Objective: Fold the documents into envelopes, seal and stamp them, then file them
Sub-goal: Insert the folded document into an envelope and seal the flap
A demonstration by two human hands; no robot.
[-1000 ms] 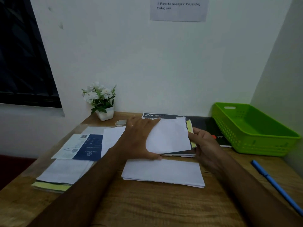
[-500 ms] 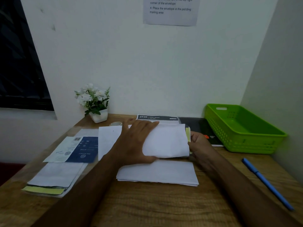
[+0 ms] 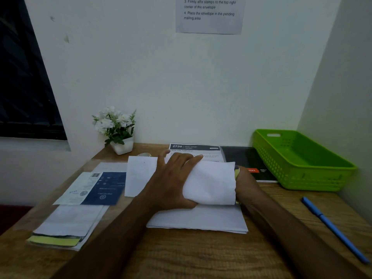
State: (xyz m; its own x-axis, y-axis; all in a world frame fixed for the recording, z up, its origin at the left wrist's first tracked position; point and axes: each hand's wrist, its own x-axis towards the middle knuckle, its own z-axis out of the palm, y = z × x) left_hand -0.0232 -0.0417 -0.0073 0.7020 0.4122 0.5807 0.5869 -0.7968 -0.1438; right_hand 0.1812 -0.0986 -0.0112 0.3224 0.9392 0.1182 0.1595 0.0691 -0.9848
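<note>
Folded sheet (image 3: 211, 183) lies at 12 o'clock of the envelope (image 3: 198, 219), long axis 9-to-3. Left hand (image 3: 173, 182) flat on its 9 o'clock end, thumb tucked beneath. Right hand (image 3: 246, 186) at 3 o'clock; grip hidden.

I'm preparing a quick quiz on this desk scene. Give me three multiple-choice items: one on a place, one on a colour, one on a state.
1. Where does the basket sit?
A. far right of the desk
B. beside the flower pot
C. on the floor

2. What colour is the pen?
A. red
B. blue
C. black

3. What is the left hand doing?
A. holding the pen
B. resting in the basket
C. pressing on folded white paper

Answers: 1 A, it stands in the right corner by the wall. 2 B, its barrel is blue. 3 C, the palm lies on the paper.
</note>
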